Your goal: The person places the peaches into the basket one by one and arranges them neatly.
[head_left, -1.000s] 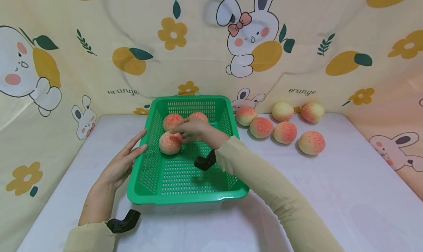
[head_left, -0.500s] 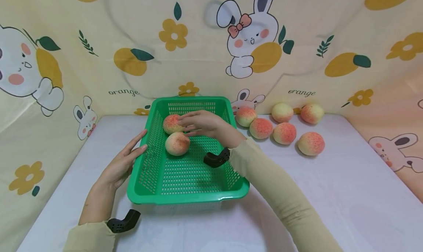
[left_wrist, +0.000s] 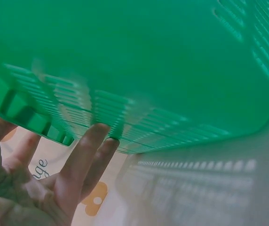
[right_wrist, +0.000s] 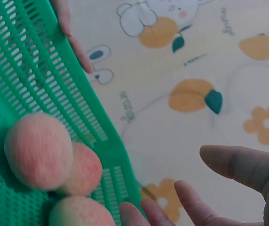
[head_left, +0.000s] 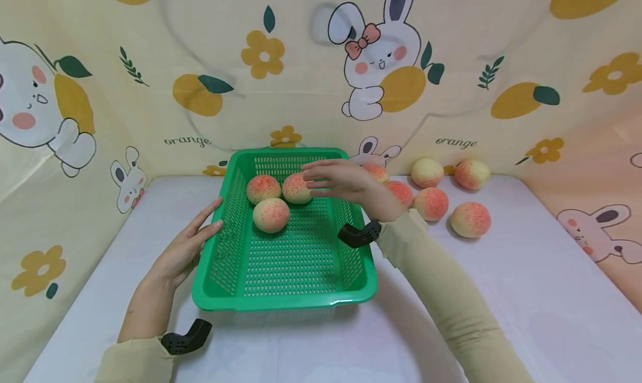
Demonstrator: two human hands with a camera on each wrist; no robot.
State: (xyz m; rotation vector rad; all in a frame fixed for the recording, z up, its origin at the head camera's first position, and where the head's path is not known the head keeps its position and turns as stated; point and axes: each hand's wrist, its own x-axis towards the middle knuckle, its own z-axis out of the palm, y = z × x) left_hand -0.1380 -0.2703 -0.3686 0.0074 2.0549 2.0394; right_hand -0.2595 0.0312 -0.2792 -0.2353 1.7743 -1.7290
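My left hand (head_left: 183,255) lies along the left side of a green plastic basket (head_left: 283,302), its fingers fairly straight. Two fingers touch the rim, and in the left wrist view two fingers (left_wrist: 85,155) rest against the slotted outer wall. Inside the basket sit three pinkish peaches: one nearest me (head_left: 271,215), one at back left (head_left: 263,189) and one at back right (head_left: 296,189). My right hand (head_left: 346,182) hovers over the basket's right rim with extended fingers and nothing in its grasp. Its fingertips overlap the back-right peach in the head view; contact cannot be told.
Several more peaches (head_left: 470,219) lie on the white table (head_left: 501,282) right of the basket, two partly behind my right hand. A patterned cloth (head_left: 301,59) hangs behind the table. Each wrist wears a black camera mount (head_left: 359,234).
My right hand has released the front peach and moved right and up toward the right rim. That peach shifted slightly right, and the back-right peach is uncovered. The left hand stays put.
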